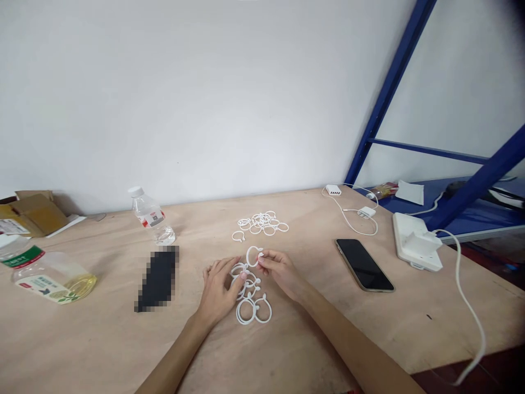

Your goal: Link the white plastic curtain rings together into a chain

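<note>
- White ring [248, 257]: left of the phone [365, 265], pinched at its knobbed side between thumb and fingers of the right hand [281, 271].
- Left hand [219, 290]: farther left of the phone, thumb and fingers half curled at the near rings [248, 299]; cannot tell a firm grip from a light touch.
- Could slip out of the right fingertips, being thin and gripped at one edge only.
- Could snag by its knobs on the near rings, left of the phone and closer to the body; likely cause, loops overlapping in a loose cluster.
- Could bend or twist out of round at its gap under too hard a pull.
- Could get mixed with the far rings [264, 220], left of and beyond the phone, looking much alike.
- Clear bottle [153, 219]: well left of and beyond the phone, capped; cannot tell any liquid level inside.
- Large bottle [45, 273]: at far left of the phone, white-capped, with yellow liquid [86, 284] low at its base.
- Cardboard box [36, 210]: also far left of the phone, behind the large bottle; contents hidden.
</note>
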Demonstrator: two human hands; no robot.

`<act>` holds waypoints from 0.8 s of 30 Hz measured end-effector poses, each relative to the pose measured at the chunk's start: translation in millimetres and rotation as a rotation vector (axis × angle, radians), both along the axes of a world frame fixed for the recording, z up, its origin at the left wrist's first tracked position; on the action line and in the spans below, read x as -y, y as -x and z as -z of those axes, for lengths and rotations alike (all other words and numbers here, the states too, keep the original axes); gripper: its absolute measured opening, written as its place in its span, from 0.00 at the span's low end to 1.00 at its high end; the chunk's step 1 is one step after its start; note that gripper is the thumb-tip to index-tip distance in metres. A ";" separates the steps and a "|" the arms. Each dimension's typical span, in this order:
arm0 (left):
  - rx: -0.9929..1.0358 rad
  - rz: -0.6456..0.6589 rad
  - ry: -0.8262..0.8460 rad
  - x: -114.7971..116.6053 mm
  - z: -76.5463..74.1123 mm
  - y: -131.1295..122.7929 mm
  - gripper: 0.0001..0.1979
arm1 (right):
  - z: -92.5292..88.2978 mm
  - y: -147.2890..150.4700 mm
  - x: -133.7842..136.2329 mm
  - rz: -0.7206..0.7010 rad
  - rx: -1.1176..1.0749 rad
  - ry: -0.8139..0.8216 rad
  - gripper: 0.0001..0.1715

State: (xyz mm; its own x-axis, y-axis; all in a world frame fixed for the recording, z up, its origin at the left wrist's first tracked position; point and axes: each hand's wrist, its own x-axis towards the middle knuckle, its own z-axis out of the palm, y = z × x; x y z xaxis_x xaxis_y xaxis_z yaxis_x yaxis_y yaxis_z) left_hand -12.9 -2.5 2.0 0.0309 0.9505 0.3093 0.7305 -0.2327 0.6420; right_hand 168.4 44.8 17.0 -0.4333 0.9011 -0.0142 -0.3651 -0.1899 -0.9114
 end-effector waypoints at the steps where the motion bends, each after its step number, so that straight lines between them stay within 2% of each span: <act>1: -0.003 0.009 -0.016 0.5 1.1 -0.5 0.20 | 0.5 1.1 1.3 -0.035 -0.009 0.007 0.13; 4: 0.009 0.026 -0.075 1.0 4.0 -1.9 0.23 | 4.1 6.2 5.6 -0.137 -0.035 0.008 0.13; 8: 0.057 0.039 -0.140 1.5 3.1 -2.6 0.20 | 9.8 12.8 10.0 -0.219 -0.047 0.036 0.13; 13: 0.276 0.026 -0.142 3.7 -3.7 -3.0 0.18 | 10.7 13.3 9.0 -0.112 0.006 0.010 0.15; 17: 0.545 0.039 -0.039 2.0 -6.0 -4.6 0.17 | 6.0 11.9 8.1 -0.003 0.054 -0.059 0.15; 21: 0.628 0.041 0.039 -4.8 -2.0 -2.9 0.18 | 2.5 13.1 10.2 0.015 0.091 -0.062 0.17; 24: 0.677 0.029 0.133 -7.9 -1.5 0.2 0.22 | 2.8 14.6 11.9 0.004 0.100 -0.060 0.17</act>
State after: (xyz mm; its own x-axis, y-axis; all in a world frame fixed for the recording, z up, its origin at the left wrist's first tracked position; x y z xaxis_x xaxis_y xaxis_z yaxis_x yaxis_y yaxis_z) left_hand -13.1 5.4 3.5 -0.1020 0.9834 0.1500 0.1530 -0.1334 0.9792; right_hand 153.8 32.9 14.2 -0.4293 0.9032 -0.0027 -0.2726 -0.1324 -0.9530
